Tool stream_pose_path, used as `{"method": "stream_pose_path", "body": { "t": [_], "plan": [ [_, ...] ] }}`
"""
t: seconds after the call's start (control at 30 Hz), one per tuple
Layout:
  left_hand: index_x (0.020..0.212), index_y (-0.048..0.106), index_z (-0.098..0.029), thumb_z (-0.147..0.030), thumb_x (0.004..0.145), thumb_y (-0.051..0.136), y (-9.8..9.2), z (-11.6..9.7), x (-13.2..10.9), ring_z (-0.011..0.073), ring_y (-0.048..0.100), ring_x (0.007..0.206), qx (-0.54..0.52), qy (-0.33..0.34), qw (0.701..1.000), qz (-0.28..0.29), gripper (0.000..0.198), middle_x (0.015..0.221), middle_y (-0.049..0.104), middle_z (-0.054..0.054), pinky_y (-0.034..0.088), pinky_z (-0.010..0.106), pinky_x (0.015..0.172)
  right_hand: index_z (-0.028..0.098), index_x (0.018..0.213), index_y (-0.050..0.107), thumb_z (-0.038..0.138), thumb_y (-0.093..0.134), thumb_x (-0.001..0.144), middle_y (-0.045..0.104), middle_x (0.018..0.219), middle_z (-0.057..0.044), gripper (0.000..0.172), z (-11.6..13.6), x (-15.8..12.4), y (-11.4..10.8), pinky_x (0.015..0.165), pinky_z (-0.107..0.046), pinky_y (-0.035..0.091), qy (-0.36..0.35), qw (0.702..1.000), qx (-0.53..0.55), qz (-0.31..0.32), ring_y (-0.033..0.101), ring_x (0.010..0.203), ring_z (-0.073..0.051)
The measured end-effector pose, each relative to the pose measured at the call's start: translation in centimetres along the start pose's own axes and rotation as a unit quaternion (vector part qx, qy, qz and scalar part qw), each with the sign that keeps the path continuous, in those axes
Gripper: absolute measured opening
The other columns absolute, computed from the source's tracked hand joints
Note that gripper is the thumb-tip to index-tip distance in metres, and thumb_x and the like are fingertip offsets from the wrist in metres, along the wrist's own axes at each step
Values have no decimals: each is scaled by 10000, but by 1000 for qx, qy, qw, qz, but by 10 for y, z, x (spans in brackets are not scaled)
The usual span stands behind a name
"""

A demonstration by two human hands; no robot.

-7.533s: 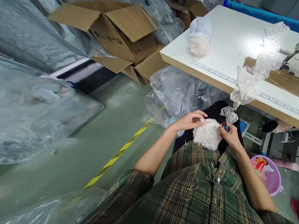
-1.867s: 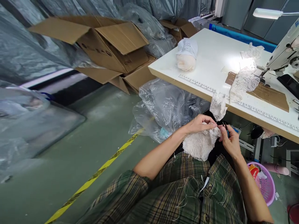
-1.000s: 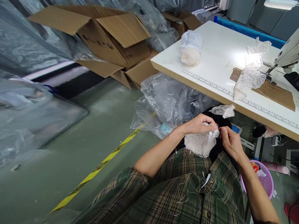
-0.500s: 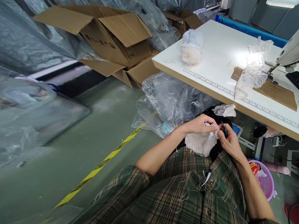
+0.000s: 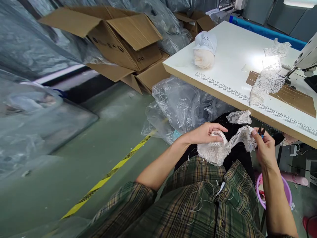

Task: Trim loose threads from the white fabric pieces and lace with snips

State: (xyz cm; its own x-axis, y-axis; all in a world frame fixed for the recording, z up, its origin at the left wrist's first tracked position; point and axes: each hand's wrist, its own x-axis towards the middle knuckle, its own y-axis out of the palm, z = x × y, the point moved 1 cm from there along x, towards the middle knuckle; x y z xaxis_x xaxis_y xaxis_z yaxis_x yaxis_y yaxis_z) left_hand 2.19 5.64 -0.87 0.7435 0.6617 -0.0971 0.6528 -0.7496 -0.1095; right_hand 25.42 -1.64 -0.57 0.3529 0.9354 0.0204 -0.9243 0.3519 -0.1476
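Observation:
White lace trim (image 5: 214, 153) lies bunched in my lap, and a strip of it stretches across to the right. My left hand (image 5: 201, 135) holds the bunched part, a fold of lace between thumb and fingers. With thumb and fingertips, my right hand (image 5: 266, 148) grips the far end of the strip. Small dark-bladed thread snips (image 5: 261, 131) with a bit of blue are also tucked in that hand, blades pointing up. Another lace piece (image 5: 239, 117) hangs at the table edge just beyond my hands.
The white sewing table (image 5: 237, 49) carries a sewing machine (image 5: 307, 56) with lace (image 5: 267, 79) by its needle, and a wrapped bundle (image 5: 204, 49). Cardboard boxes (image 5: 123, 43) and clear plastic bags (image 5: 183, 102) sit to the left. A purple basket (image 5: 287, 191) stands low at the right.
My right hand has moved right, away from my left hand, drawing out a strip of lace between them. The left hand has shifted slightly left, still on the bunched lace.

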Motion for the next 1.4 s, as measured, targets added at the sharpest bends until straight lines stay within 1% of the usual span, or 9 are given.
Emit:
{"method": "stream_pose_path", "body": {
  "t": [0.2, 0.33, 0.4, 0.57, 0.67, 0.8, 1.03, 1.23, 1.4],
  "plan": [
    [886, 699, -140, -310, 866, 654, 11, -35, -15, 143, 648, 807, 46, 70, 997, 0, 176, 871, 701, 57, 514, 281, 775, 185, 763, 672, 565, 686, 745, 551, 618, 20, 380, 4, -8, 43, 496, -233, 358, -2, 996, -2, 90, 416, 533, -105],
    [805, 663, -160, -324, 856, 672, 15, -35, -18, 201, 599, 1093, 140, 132, 974, -122, 172, 1144, 618, 96, 452, 360, 1001, 177, 759, 699, 601, 627, 801, 569, 619, 10, 433, 6, -25, 58, 499, -231, 356, 2, 986, 38, 164, 416, 533, -105],
    [786, 609, -154, -346, 855, 672, 15, -29, -19, 218, 575, 1165, 119, 140, 975, -123, 213, 1232, 591, 113, 433, 368, 1030, 179, 795, 712, 638, 593, 822, 595, 646, 0, 475, 8, -33, 61, 518, -233, 380, 7, 979, 66, 193, 443, 553, -111],
    [968, 551, -160, -535, 818, 679, 17, 2, -20, 120, 585, 693, -8, 26, 999, -36, 424, 819, 642, 16, 459, 237, 636, 172, 887, 714, 593, 664, 805, 623, 697, -6, 431, 8, -46, 59, 550, -237, 410, 18, 972, 72, 222, 461, 573, -108],
    [1034, 562, -157, -577, 794, 685, 17, 21, -20, 105, 551, 623, -33, -16, 999, -20, 499, 746, 621, -15, 435, 221, 587, 166, 841, 697, 577, 608, 846, 594, 647, -2, 420, -5, -48, 53, 508, -236, 395, 23, 979, 22, 203, 443, 539, -109],
    [1064, 644, -182, -450, 794, 732, 12, 34, -12, 228, 629, 1045, 100, 45, 988, -111, 391, 1109, 660, 92, 495, 376, 935, 173, 889, 698, 505, 608, 856, 665, 804, -56, 345, -19, -33, 40, 602, -282, 474, -97, 978, -170, 68, 551, 650, -154],
    [1061, 688, -186, -368, 902, 631, 18, 32, 3, 243, 599, 1183, 133, 122, 973, -146, 248, 1248, 618, 125, 450, 430, 1067, 163, 1010, 632, 554, 668, 797, 617, 948, -118, 447, -7, 15, 48, 608, -312, 487, -293, 848, -390, -210, 622, 836, -235],
    [1023, 701, -168, -349, 904, 625, 20, 30, 0, 223, 625, 1120, 91, 117, 975, -166, 230, 1226, 623, 134, 523, 379, 943, 166, 910, 654, 348, 566, 868, 576, 916, -111, 207, 0, 29, 49, 522, -284, 395, -305, 810, -440, -240, 606, 766, -223],
    [1027, 710, -181, -416, 906, 628, 13, 18, 1, 235, 601, 1169, 60, 142, 966, -209, 277, 1242, 619, 132, 466, 430, 1032, 195, 815, 599, 256, 529, 863, 586, 826, -54, 104, 16, -1, 42, 581, -273, 429, -300, 888, -316, -146, 565, 700, -169]
  ]
}}
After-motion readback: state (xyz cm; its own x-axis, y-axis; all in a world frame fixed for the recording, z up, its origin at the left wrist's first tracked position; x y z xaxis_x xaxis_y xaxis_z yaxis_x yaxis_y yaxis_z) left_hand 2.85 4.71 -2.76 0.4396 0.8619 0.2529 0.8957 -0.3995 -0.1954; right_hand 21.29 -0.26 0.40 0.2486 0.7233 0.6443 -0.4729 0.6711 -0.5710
